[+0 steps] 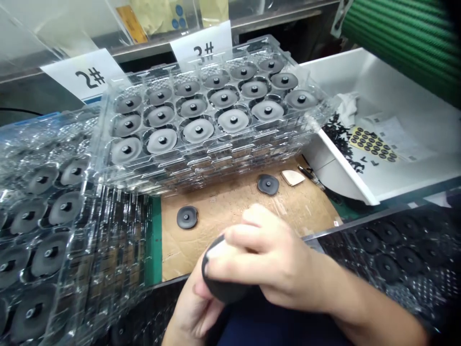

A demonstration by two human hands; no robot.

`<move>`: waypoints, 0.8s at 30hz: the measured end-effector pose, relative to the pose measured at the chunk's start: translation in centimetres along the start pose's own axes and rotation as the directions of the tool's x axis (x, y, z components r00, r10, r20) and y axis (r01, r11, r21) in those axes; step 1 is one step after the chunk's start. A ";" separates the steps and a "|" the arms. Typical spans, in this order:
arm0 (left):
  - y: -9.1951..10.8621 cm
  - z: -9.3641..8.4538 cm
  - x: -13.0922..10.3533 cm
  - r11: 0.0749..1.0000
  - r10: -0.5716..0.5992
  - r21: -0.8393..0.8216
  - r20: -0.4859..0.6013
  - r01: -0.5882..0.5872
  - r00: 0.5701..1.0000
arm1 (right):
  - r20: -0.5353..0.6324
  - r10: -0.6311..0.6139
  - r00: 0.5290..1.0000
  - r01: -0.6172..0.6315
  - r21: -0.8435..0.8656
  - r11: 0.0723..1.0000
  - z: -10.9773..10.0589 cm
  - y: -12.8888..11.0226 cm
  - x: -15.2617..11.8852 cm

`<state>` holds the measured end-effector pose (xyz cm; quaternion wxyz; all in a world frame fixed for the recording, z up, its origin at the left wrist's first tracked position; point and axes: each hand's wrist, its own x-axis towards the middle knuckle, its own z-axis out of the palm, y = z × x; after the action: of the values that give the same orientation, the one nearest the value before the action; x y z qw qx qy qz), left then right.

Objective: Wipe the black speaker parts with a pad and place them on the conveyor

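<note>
My left hand (196,307) is at the bottom middle, closed around a round black plastic cap (225,290) from below and behind. Over its face bends my right hand (262,257), fingers curled together and pressed against the disc. Under those fingertips a small white piece (217,251) shows; it is blurred, and its material is unclear. Two similar black caps with a central stub lie apart on the brown cardboard, one cap (187,217) at left and another cap (268,184) further back. A cream-coloured pad (292,178) lies beside the second.
Stacked clear trays (216,144) of black caps stand behind the cardboard (176,257); another tray stack (72,230) is at left. At right, a white bin (345,173) holds small black bits and a yellow sticker sheet (373,143). A black pen-like tool (311,177) lies nearby. A green ribbed hose (403,43) hangs above.
</note>
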<state>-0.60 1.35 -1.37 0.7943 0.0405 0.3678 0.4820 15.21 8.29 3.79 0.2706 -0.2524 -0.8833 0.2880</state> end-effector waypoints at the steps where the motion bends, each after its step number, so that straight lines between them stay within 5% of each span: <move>1: 0.1 0.2 -0.2 1.000 -0.005 -0.003 0.022 0.005 1.000 | 0.013 -0.051 0.999 0.049 0.084 0.995 0.0 0.7 0.4; 4: 0.4 0.4 -0.8 0.998 -0.018 -0.061 0.106 0.024 0.994 | -0.084 0.135 0.987 -0.111 0.238 0.965 0.9 3.0 0.1; 7: 0.6 -0.1 -1.2 0.991 -0.028 -0.122 0.185 0.051 0.982 | -0.142 0.461 0.876 -0.428 0.214 0.878 3.8 5.1 -2.9; 11: 0.7 -0.5 -0.7 0.987 -0.068 -0.129 0.228 0.099 0.971 | -0.055 0.572 0.818 -0.557 0.166 0.813 8.1 6.6 -7.8; 13: 0.8 -0.3 -0.4 0.984 -0.097 -0.126 0.220 0.127 0.971 | -0.045 0.594 0.803 -0.580 0.164 0.798 8.2 6.7 -8.9; 16: 0.7 0.3 -0.3 0.984 -0.121 -0.104 0.207 0.144 0.971 | -0.106 0.631 0.769 -0.610 0.177 0.773 5.3 5.5 -7.8; 18: 0.4 0.7 -0.3 0.986 -0.124 -0.085 0.191 0.142 0.974 | -0.173 0.591 0.788 -0.562 0.192 0.805 2.6 3.7 -6.0; 20: 0.0 1.1 -0.3 0.988 -0.124 -0.072 0.171 0.138 0.977 | -0.227 0.365 0.903 -0.336 0.157 0.929 0.5 1.6 -3.9; 22: -0.4 1.3 -0.4 0.991 -0.114 -0.056 0.144 0.123 0.983 | -0.149 0.071 0.986 -0.060 0.078 0.995 -0.5 0.1 -2.4; 24: -0.6 1.4 -0.4 0.995 -0.093 -0.024 0.084 0.095 0.992 | -0.023 -0.019 1.000 0.019 0.014 1.000 -0.9 -0.6 -1.6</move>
<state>0.56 1.11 -0.40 0.8311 0.0319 0.3294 0.4469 16.76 7.27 4.23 0.2851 -0.2455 -0.8804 0.2886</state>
